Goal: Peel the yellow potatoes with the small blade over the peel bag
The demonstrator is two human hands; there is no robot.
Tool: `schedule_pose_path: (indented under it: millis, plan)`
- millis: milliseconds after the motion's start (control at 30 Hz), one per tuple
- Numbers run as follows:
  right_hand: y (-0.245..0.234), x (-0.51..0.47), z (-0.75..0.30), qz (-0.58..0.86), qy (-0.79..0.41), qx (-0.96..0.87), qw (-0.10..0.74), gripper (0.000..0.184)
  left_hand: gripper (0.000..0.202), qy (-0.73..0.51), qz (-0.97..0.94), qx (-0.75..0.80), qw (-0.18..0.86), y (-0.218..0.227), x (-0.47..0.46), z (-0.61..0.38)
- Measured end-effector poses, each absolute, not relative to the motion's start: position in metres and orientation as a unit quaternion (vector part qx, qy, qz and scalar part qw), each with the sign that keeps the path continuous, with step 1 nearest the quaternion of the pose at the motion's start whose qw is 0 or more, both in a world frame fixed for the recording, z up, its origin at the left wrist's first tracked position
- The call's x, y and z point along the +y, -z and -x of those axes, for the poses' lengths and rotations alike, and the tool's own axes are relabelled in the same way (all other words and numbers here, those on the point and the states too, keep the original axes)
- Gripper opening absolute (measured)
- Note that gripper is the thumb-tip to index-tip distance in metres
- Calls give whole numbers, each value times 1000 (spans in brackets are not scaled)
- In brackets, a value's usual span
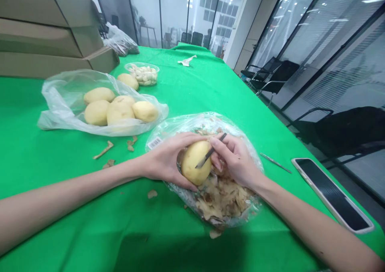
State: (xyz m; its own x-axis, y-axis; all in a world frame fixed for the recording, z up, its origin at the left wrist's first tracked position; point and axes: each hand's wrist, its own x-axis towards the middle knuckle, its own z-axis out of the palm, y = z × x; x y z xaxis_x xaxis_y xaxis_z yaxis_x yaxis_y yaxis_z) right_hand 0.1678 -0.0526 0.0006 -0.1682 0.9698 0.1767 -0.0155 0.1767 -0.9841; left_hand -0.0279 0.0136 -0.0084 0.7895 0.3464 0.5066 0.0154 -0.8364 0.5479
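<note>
1. Left hand point(170, 158) closed around a pale yellow potato point(195, 162), fingers wrapped under it, held just above a clear plastic bag point(207, 121)
2. Right hand point(236, 160) gripping a small knife point(209, 154), blade against the potato
3. Potato peelings point(222, 200) heaped in the bag, a few on the green tablecloth point(75, 224)
4. More potatoes point(120, 111) in a second plastic bag point(57, 115) to the left; thin metal tool point(275, 162) and smartphone point(332, 196) lying to the right
</note>
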Motion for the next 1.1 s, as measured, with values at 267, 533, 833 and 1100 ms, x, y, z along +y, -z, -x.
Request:
schedule_pose_path:
  millis: [267, 533, 833, 1100]
  plan:
    - [-1, -52, -166, 407, -503, -567, 509, 41, 95, -305, -904, 109, 279, 9, 14, 29]
    - [2, -47, -169, 409, -525, -517, 539, 35, 97, -300, -906, 104, 280, 9, 15, 30]
    - [2, -52, -169, 410, -481, -577, 518, 41, 96, -296, -907, 114, 278, 8, 15, 29]
    - [-8, -58, -165, 425, -455, -610, 490, 44, 95, -307, -901, 102, 288, 9, 14, 28]
